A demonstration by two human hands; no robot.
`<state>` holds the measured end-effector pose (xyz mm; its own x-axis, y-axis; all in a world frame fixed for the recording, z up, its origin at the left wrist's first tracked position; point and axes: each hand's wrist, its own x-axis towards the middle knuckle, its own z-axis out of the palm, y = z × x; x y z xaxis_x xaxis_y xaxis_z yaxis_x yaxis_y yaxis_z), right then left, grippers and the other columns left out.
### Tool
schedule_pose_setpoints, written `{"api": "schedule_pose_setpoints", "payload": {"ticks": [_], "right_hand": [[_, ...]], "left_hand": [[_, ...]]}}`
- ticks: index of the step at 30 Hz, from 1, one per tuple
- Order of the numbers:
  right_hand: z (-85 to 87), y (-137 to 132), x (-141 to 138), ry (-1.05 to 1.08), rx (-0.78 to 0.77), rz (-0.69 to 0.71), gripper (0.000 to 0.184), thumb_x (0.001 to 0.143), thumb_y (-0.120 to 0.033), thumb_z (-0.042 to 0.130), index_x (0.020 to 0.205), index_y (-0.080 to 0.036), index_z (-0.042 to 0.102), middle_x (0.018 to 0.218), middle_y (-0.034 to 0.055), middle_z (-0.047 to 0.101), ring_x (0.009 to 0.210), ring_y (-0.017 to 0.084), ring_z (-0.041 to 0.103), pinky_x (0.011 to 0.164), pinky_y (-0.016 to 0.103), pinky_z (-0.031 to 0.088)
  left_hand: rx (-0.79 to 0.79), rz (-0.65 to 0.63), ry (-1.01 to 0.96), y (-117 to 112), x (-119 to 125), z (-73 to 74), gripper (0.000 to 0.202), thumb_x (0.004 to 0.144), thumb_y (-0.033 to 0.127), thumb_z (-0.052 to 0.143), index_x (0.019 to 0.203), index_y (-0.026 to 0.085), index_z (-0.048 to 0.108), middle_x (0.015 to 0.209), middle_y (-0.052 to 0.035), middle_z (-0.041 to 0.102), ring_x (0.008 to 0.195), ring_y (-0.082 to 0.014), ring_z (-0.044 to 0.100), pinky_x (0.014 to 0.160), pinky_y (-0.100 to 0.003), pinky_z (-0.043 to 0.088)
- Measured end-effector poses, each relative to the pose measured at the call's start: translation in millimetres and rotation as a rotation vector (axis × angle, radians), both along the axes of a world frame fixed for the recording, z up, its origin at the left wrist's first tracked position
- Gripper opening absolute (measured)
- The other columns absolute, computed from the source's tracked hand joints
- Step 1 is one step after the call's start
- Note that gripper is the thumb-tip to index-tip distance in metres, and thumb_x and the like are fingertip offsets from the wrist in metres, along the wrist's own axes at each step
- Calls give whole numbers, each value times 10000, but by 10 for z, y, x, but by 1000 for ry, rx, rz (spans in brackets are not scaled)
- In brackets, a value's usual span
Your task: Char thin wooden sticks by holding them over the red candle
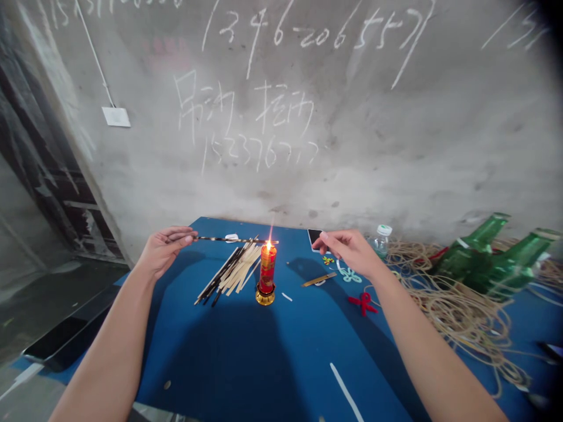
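Note:
My left hand point(169, 249) is closed in a pinch on one end of a thin wooden stick point(233, 239) with dark scorched patches. Held nearly level, the stick crosses the flame of a lit red candle point(267, 269), which stands upright in a gold-coloured holder. To the candle's right, my right hand point(345, 249) hovers above the table with loosely bent fingers and nothing visible in them. Left of the candle lies a pile of thin sticks point(233, 271), some pale and some blackened. A phone-like device point(314, 237) is partly hidden behind my right hand.
On the blue table point(308, 334) lie a brass-coloured strip point(319, 279), a red knotted cord point(364, 303) and a pale-blue knotted cord point(349, 274). Tangled beige cord point(457, 322), green bottles point(477, 246) and a small clear bottle point(382, 240) are at right. A dark device point(61, 340) sits at left.

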<state>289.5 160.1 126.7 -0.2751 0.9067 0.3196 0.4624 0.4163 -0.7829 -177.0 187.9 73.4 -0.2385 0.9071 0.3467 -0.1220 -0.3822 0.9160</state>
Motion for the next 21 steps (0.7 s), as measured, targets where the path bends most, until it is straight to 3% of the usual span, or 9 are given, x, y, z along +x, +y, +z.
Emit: {"api": "schedule_pose_setpoints", "payload": {"ticks": [13, 21], "right_hand": [[27, -21, -16, -3, 11, -8, 506, 933, -658, 566, 879, -229, 829, 740, 52, 704, 536, 123, 435, 524, 294, 337], [12, 3, -11, -2, 10, -1, 507, 932, -660, 567, 882, -229, 830, 733, 48, 704, 522, 117, 426, 515, 293, 333]], "left_hand": [[25, -35, 41, -8, 74, 8, 398, 516, 293, 992, 854, 196, 804, 872, -84, 810, 800, -231, 767, 827, -331, 637], [2, -41, 35, 19, 94, -27, 426, 505, 306, 994, 862, 180, 799, 874, -85, 811, 834, -227, 772, 839, -299, 619]]}}
